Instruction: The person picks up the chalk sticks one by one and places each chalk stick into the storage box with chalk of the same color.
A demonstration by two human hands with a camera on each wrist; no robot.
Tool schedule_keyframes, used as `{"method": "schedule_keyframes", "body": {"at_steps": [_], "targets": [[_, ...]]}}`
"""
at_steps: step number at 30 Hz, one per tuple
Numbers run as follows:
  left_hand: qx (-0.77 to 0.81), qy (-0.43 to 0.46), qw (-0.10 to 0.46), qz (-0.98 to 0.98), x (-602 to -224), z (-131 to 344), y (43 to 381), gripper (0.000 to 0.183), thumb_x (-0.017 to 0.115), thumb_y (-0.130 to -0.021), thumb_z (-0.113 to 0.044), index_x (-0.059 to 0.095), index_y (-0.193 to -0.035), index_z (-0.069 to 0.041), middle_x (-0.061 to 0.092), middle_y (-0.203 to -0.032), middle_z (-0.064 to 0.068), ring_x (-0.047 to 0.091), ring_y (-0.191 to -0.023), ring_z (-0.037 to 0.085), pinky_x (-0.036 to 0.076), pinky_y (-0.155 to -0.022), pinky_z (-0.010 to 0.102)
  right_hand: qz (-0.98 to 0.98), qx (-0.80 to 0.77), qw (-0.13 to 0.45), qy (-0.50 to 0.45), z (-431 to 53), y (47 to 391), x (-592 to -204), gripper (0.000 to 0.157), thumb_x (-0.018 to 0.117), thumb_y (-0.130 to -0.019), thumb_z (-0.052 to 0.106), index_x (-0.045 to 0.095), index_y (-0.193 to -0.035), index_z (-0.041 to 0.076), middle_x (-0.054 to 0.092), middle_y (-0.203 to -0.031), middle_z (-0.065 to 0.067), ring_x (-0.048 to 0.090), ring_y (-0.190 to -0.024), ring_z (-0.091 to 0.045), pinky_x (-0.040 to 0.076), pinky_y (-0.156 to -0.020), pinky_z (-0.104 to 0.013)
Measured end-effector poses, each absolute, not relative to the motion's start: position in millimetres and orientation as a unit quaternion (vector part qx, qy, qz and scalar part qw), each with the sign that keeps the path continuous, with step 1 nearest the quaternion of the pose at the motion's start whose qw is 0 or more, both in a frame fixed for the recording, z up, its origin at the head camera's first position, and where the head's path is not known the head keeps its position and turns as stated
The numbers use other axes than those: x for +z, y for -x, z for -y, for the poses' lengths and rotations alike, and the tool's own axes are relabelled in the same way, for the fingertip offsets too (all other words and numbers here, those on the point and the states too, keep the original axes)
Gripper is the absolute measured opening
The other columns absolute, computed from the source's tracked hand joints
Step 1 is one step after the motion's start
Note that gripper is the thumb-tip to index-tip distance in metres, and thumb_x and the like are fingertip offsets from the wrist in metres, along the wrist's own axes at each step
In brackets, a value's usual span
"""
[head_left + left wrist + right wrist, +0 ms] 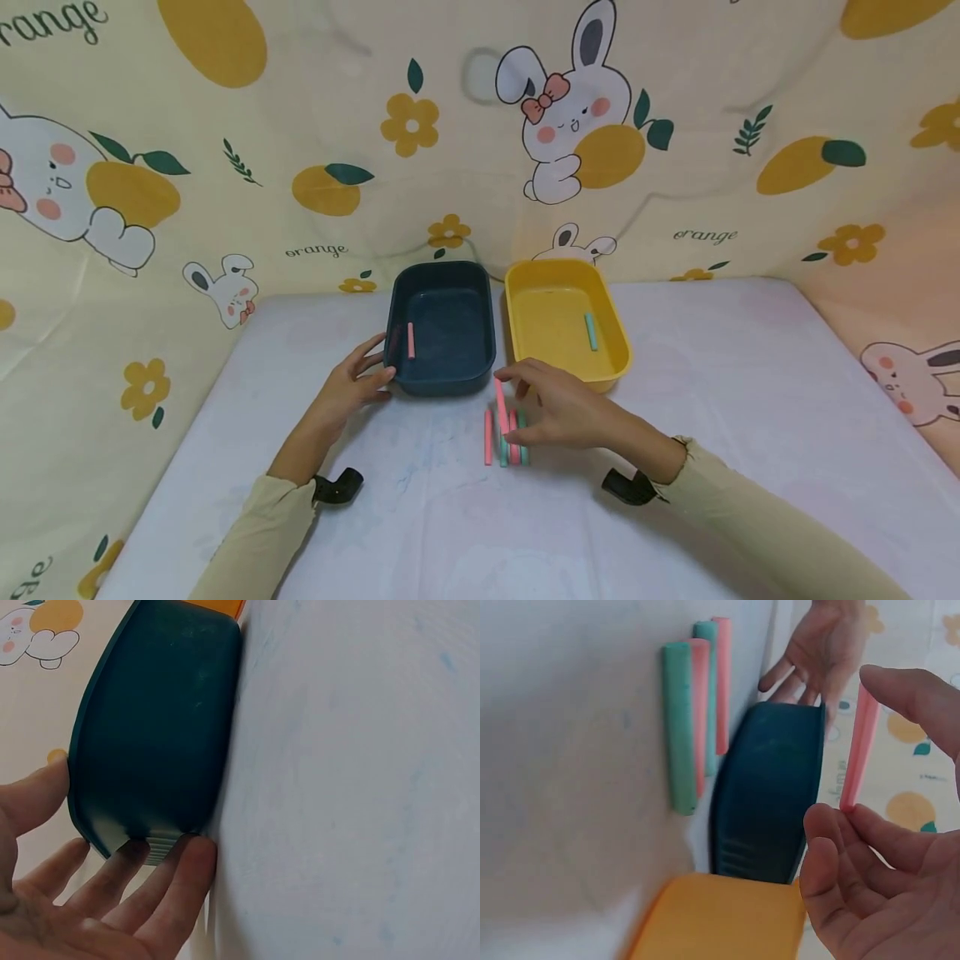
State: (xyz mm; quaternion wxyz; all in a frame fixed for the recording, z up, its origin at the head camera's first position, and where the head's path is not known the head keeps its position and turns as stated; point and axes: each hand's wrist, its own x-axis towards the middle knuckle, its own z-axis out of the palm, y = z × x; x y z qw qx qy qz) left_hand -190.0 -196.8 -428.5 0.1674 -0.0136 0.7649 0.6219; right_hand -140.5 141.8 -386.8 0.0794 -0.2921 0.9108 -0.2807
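Note:
My right hand [558, 408] pinches a pink chalk stick [501, 407] by its two ends between thumb and fingertips. In the right wrist view the held pink chalk [860, 746] hangs apart from the table. Below it, a row of loose pink and green chalk sticks lies side by side, among them a pink one [488, 438] and a green one [679, 727]. My left hand [348, 387] touches the left side of the dark blue bin [442, 386], its fingers spread along the outer wall. One pink chalk [411, 341] lies inside that bin.
Just right of the dark blue bin stands a yellow bin [543, 321] with a green chalk stick [591, 332] in it. A whitish cloth covers the table [720, 400]. Behind both bins rises a printed curtain [420, 192] with rabbits and oranges.

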Motion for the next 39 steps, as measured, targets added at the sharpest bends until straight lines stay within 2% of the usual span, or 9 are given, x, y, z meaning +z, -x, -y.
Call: {"method": "schedule_keyframes", "body": {"at_steps": [6, 15, 25, 30, 39], "targets": [[0.617, 0.015, 0.160, -0.770, -428, 195, 191, 0.064, 0.058, -0.101, -0.027, 0.027, -0.157, -0.031, 0.036, -0.159, 0.015, 0.056, -0.129, 0.032, 0.051, -0.103, 0.047, -0.915, -0.268, 0.081, 0.291, -129, 150, -376, 0.077, 0.085, -0.076, 0.041, 0.052, -0.142, 0.016, 0.061, -0.125, -0.002, 0.059, -0.102, -0.015, 0.051, -0.076, -0.024], [0.620, 0.013, 0.158, -0.769, -427, 197, 190, 0.063, 0.056, -0.102, -0.028, 0.026, -0.158, -0.031, 0.035, -0.160, 0.015, 0.055, -0.131, 0.034, 0.049, -0.105, 0.048, -0.921, -0.254, 0.098, 0.280, -104, 174, -363, 0.080, 0.084, -0.077, 0.044, 0.050, -0.144, 0.019, 0.060, -0.124, 0.001, 0.061, -0.104, -0.018, 0.052, -0.081, -0.026], [0.631, 0.013, 0.159, -0.759, -429, 197, 188, 0.065, 0.060, -0.100, -0.027, 0.028, -0.157, -0.030, 0.035, -0.160, 0.014, 0.065, -0.114, 0.020, 0.056, -0.096, 0.042, -0.921, -0.266, 0.116, 0.260, -85, 191, -367, 0.077, 0.079, -0.081, 0.048, 0.048, -0.147, 0.024, 0.054, -0.138, 0.004, 0.056, -0.106, -0.009, 0.054, -0.086, -0.027], [0.630, 0.021, 0.159, -0.760, -428, 197, 187, 0.065, 0.060, -0.100, -0.027, 0.029, -0.157, -0.030, 0.035, -0.160, 0.013, 0.065, -0.113, 0.020, 0.055, -0.097, 0.042, -0.921, -0.269, 0.137, 0.246, -75, 199, -366, 0.077, 0.077, -0.082, 0.051, 0.046, -0.148, 0.024, 0.050, -0.143, 0.003, 0.057, -0.111, -0.013, 0.054, -0.091, -0.031], [0.627, 0.029, 0.157, -0.763, -429, 193, 189, 0.064, 0.059, -0.101, -0.025, 0.029, -0.157, -0.030, 0.035, -0.160, 0.013, 0.062, -0.119, 0.027, 0.057, -0.095, 0.041, -0.924, -0.248, 0.145, 0.252, -63, 216, -367, 0.081, 0.078, -0.081, 0.052, 0.046, -0.148, 0.021, 0.053, -0.139, -0.001, 0.056, -0.111, -0.015, 0.055, -0.094, -0.032]]}}
